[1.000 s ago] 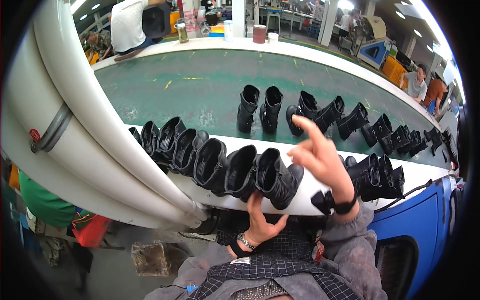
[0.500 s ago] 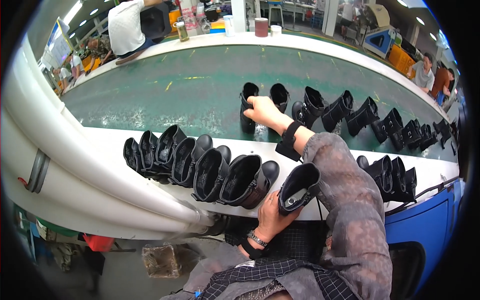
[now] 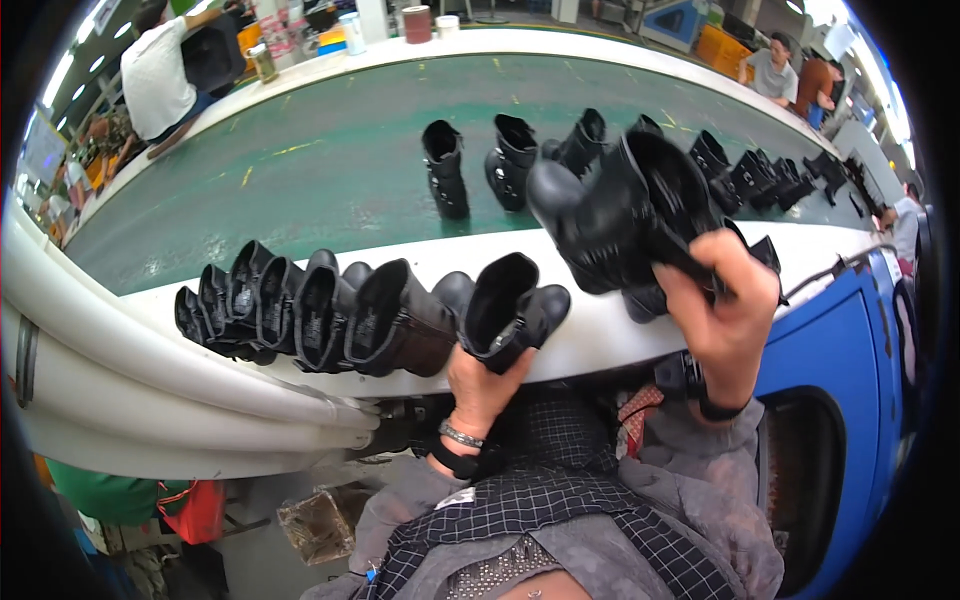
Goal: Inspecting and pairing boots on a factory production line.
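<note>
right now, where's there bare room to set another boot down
Widest is the green surface left of its leftmost boot. A smaller patch of white ledge shows between the boot in the left hand and the boot in the right hand. Crowded: the boot row along the ledge's left.

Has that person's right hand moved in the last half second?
Yes, the right hand has come from over the green surface back and rightward, closer to the blue machine at the right.
</note>
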The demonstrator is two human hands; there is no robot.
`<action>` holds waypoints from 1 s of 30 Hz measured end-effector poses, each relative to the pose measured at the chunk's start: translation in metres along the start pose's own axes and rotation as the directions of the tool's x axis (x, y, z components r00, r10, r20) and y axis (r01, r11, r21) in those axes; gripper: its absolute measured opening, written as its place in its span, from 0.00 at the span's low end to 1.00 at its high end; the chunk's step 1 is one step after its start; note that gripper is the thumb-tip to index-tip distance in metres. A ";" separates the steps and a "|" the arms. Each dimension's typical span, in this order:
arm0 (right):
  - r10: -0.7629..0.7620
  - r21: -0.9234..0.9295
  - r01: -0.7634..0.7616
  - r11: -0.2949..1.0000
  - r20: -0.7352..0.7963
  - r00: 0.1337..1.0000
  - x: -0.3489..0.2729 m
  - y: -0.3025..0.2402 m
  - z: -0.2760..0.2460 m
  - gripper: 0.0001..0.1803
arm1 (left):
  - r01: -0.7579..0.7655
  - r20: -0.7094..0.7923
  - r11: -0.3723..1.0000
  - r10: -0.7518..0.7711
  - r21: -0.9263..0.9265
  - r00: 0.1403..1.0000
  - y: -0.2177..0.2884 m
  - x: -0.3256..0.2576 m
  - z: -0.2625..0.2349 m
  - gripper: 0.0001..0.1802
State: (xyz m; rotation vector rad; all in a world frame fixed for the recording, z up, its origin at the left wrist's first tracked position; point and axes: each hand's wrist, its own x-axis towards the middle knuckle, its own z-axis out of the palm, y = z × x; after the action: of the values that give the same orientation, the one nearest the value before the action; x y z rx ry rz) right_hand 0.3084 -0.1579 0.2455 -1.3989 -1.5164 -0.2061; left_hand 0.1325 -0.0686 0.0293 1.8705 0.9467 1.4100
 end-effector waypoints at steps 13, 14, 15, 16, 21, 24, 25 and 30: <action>0.462 0.456 -0.388 0.801 -0.057 0.885 -0.151 0.051 0.012 0.55 | 0.449 0.261 0.764 -0.366 -0.464 0.893 0.036 -0.017 -0.002 0.22; 0.476 0.430 -0.401 0.809 -0.080 0.876 -0.153 0.053 0.015 0.54 | 0.451 0.263 0.742 -0.367 -0.496 0.892 0.038 -0.022 -0.001 0.22; 0.512 0.440 -0.423 0.792 -0.102 0.853 -0.153 0.055 0.019 0.53 | 0.468 0.265 0.717 -0.386 -0.517 0.884 0.039 -0.028 0.001 0.23; 0.539 0.457 -0.439 0.774 -0.112 0.835 -0.153 0.058 0.023 0.52 | 0.470 0.265 0.696 -0.390 -0.543 0.882 0.040 -0.032 0.003 0.23; 0.625 0.393 -0.577 0.716 0.008 0.780 -0.154 0.078 0.040 0.17 | 0.604 0.351 0.553 -0.500 -0.574 0.792 0.043 -0.040 0.009 0.23; 0.526 0.364 -0.469 0.805 -0.073 0.847 -0.163 0.088 0.042 0.16 | 0.666 0.390 0.439 -0.565 -0.604 0.727 0.050 -0.044 0.010 0.22; 0.462 0.348 -0.386 0.854 -0.166 0.872 -0.167 0.090 0.042 0.16 | 0.672 0.399 0.382 -0.583 -0.635 0.708 0.053 -0.047 0.011 0.21; 0.866 0.892 -0.409 0.191 0.043 0.498 -0.202 0.076 0.041 0.19 | 0.659 0.434 0.248 -0.582 -0.711 0.687 0.055 -0.058 0.017 0.21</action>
State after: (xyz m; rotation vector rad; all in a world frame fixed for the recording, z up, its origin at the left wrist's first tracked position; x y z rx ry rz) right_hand 0.3093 -0.2357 0.0400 -0.9368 -0.2568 0.6521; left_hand 0.1490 -0.1484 0.0387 0.6347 0.6372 0.9456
